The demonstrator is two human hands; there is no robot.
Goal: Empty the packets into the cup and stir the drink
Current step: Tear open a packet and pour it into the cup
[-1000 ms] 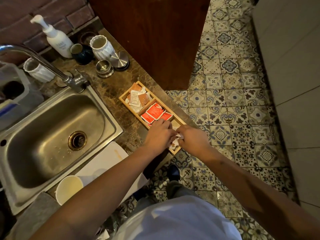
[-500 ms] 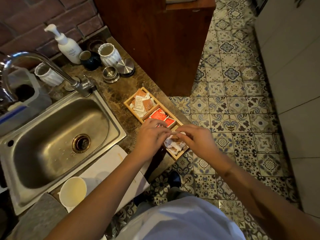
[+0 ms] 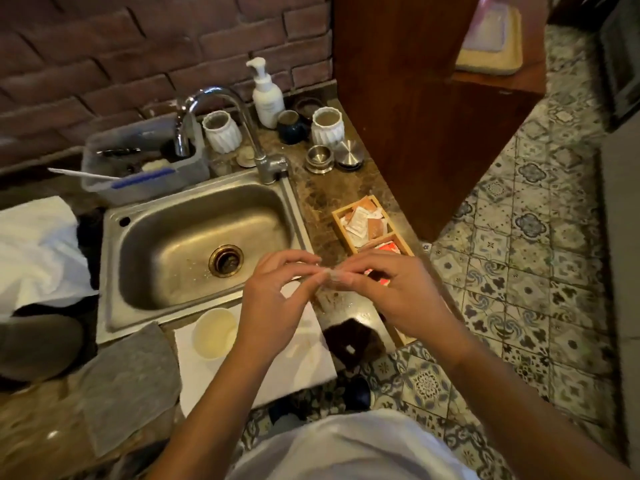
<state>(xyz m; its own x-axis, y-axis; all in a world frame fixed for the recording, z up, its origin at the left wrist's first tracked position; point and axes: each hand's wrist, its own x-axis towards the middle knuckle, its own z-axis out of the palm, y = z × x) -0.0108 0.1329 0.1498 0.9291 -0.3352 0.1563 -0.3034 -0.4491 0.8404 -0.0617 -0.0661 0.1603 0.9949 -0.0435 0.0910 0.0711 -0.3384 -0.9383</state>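
My left hand (image 3: 277, 299) and my right hand (image 3: 388, 289) meet above the counter's front edge, both pinching one small pale packet (image 3: 333, 274) between their fingertips. A white paper cup (image 3: 214, 334) stands upright on a white board (image 3: 311, 362), just left of and below my left hand. The wooden packet tray (image 3: 341, 233) lies on the counter to the right of the sink, holding several white, brown and red packets; my right hand hides its near end.
A steel sink (image 3: 194, 247) with a tall tap (image 3: 242, 119) fills the middle. Behind it stand a soap pump bottle (image 3: 266, 95), white ribbed jars (image 3: 327, 126) and a plastic bin (image 3: 142, 164). A grey cloth (image 3: 128, 382) lies front left. A wooden cabinet (image 3: 433, 98) borders the counter's right.
Both hands have lifted out of the tray with a packet and moved left toward the cup. My head has tilted up, bringing the wall and tap into view.
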